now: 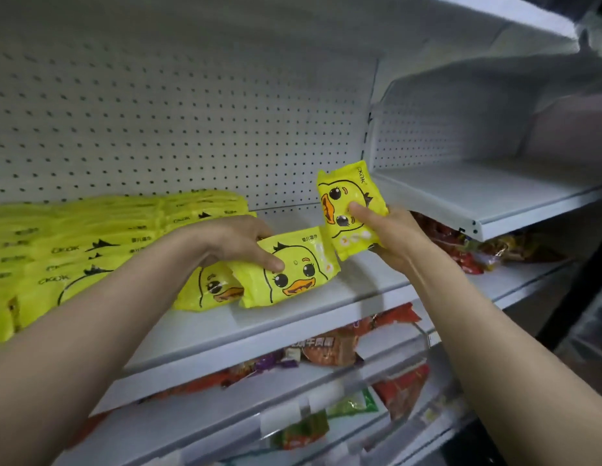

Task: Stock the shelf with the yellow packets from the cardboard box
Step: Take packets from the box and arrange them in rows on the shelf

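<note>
White pegboard shelf; left hand & right hand each grip yellow packet.

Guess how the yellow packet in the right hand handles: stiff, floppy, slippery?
The upright packet in the right hand probably flexes: its film looks puffy and creased. The glossy wrap may slip in a loose grip. Likely light, since thumb and fingers alone hold it up.

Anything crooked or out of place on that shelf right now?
Slightly. The front two duck packets lie tilted against the neat yellow rows; the left hand grips one. The right hand holds another packet off the shelf.
</note>
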Motion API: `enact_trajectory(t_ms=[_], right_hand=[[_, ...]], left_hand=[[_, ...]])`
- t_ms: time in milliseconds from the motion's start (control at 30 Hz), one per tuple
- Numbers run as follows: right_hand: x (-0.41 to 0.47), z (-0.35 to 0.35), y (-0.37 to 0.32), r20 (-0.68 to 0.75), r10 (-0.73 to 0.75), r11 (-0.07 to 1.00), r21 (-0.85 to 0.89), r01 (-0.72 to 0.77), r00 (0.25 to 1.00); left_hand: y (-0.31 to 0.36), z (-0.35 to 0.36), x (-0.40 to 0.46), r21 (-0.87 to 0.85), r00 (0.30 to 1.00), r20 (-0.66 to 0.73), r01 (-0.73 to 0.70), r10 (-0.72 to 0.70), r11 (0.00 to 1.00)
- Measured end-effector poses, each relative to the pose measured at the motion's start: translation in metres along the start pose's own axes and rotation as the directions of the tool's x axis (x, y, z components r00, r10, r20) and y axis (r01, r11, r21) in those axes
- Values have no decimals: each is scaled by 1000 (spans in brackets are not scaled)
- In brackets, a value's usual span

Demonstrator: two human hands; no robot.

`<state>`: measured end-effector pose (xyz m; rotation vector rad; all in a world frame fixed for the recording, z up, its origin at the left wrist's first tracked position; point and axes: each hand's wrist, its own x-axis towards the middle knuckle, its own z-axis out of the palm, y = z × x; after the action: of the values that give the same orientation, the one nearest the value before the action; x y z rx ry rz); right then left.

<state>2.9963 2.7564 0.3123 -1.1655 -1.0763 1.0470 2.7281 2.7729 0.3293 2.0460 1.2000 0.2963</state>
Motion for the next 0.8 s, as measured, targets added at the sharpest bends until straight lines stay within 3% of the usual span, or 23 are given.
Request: enact_trajectory(t_ms=[133,300,633,800], right_hand=[[52,-13,-4,102,-10,999,-45,14,995],[110,-29,-19,235,-38,993,-96,62,971],[181,-52,-23,319,-77,993,-63,102,945],[197,-47,-9,333,-76,996,-12,85,940]], left_hand=[[13,0,34,-72,996,-71,44,-49,996],[25,-4,81,29,979,-194,65,-58,997],[23,-13,153,275,917,-370,264,-152,924],[1,-21,168,284,884,-431,325,-182,902]])
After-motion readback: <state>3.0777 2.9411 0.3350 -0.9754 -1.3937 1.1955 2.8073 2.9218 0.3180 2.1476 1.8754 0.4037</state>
